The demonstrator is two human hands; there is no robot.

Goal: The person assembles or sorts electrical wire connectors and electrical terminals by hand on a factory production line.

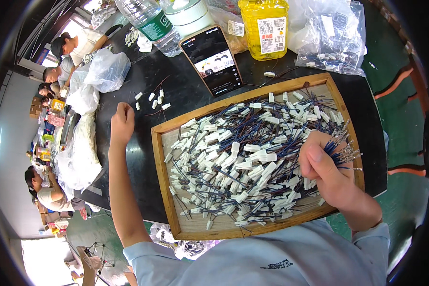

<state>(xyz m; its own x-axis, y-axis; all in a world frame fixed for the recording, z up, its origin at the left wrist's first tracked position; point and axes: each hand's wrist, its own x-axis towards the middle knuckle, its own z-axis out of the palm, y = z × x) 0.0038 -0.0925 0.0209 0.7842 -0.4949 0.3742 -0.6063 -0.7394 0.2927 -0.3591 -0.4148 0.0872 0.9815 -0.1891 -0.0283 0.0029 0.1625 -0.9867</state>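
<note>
A wooden-framed tray (214,235) lies tilted across the table edge in front of me. Heaped inside it are many small white plastic connectors (255,157) with thin dark blue and brown wires. Over the tray's right side, my right hand (326,167) is closed around a bundle of dark blue wires (336,150); their bare metal terminal ends fan out past the fingers. My left hand (122,123) is left of the tray above the black tabletop, fingers pinched together. Whatever sits between those fingertips is too small to make out. Several loose white connectors (160,100) lie nearby.
Behind the tray, a lit phone (212,62) leans against a pale green lidded container (189,19). A water bottle (150,26), a yellow-liquid jug (264,31) and a clear plastic bag (331,38) stand along the back. Several people work at the left beside plastic bags (107,69).
</note>
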